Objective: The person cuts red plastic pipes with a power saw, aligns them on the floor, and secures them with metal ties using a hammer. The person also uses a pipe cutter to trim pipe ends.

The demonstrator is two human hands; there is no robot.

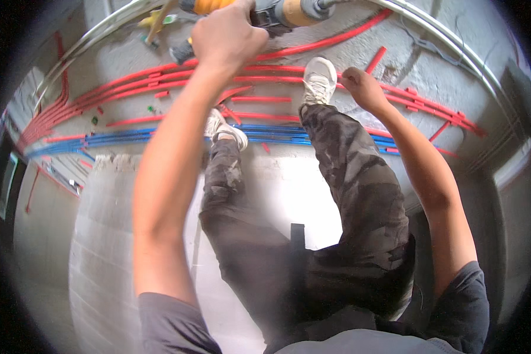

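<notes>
At the top of the head view my left hand [230, 36] is closed round a yellow and black power drill [289, 13]. Its chuck end points right, and its upper part is cut off by the picture's edge. My right hand [363, 88] hangs over the red conduit pipes [265, 78], beside my right shoe, with its fingers curled in. Whatever those fingers may hold is hidden. A short red piece of pipe [376, 59] shows just beyond that hand.
Blue pipes [271, 134] run beside the red ones across the concrete floor. My shoes [320, 81] stand among the pipes. White pipes [448, 35] curve along the far side. Loose red offcuts lie about, and a yellow tool [153, 22] lies at the far left.
</notes>
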